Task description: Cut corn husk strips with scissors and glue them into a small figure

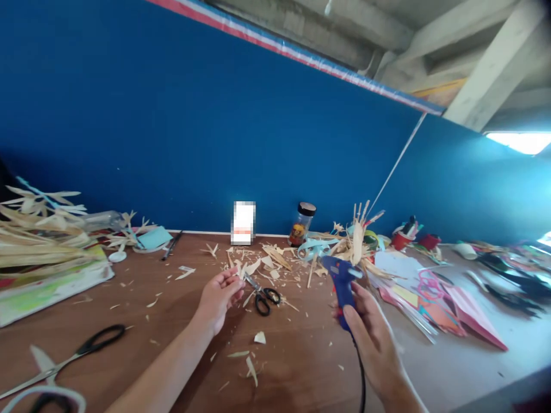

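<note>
My right hand (365,321) is wrapped round the handle of a blue glue gun (342,281), whose black cord runs down toward the front edge of the view. My left hand (221,292) pinches a small pale piece of dried husk (241,269) between thumb and fingers. Just right of that hand lie small scissors (263,299) with black handles. Husk scraps (278,258) are scattered over the brown table (172,332) around and beyond both hands.
Larger scissors (64,361) lie at the front left, below a pile of dried husks (38,246). A lidded jar (302,223) and a blurred-out upright card (243,223) stand by the blue partition (193,126). Coloured paper (469,312) and a red pen cup (401,240) are at right.
</note>
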Available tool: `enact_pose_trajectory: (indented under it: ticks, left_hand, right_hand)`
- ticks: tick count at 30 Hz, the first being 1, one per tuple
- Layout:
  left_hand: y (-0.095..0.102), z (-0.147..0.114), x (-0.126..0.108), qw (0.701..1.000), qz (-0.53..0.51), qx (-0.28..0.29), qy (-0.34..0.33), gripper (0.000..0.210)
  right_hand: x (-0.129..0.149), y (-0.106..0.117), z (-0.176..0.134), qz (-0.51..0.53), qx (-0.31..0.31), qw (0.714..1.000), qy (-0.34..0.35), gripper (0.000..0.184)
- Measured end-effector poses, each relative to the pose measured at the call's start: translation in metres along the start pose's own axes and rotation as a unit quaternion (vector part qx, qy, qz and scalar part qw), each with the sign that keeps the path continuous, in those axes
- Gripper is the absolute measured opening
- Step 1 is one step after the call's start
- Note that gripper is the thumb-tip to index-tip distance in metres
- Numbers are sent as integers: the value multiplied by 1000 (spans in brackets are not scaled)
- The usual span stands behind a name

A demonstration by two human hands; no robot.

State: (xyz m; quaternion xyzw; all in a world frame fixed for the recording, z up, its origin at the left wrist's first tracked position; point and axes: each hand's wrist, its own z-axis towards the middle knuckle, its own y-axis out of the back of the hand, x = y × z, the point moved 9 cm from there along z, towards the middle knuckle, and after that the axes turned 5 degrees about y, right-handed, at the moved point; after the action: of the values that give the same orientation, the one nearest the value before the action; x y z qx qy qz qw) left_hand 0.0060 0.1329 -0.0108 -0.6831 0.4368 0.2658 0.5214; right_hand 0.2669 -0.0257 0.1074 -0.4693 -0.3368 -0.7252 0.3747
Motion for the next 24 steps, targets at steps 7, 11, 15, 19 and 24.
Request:
enact_pose_trajectory:
  ticks: [7, 11, 15, 19, 24]
  left_hand:
    - [-4, -3, 0, 1000, 4, -3, 13, 34]
    - [-7, -7, 2, 1000, -9, -5, 27, 33]
    - [-6, -5, 3, 999, -37, -4, 29, 36]
    - [-6, -5, 2, 999, -47, 1, 20, 40]
    - [-6, -6, 0, 999, -44, -3, 22, 40]
  right_hand:
    - [-16, -26, 2, 223, 18, 966, -130, 36]
    - [-30, -64, -2, 312, 76, 928, -188, 18]
    - [-45, -97, -7, 378, 91, 892, -233, 15]
    - [-55, -119, -10, 366, 90, 893, -248, 22]
    - [-61, -128, -8, 332, 95, 910, -228, 34]
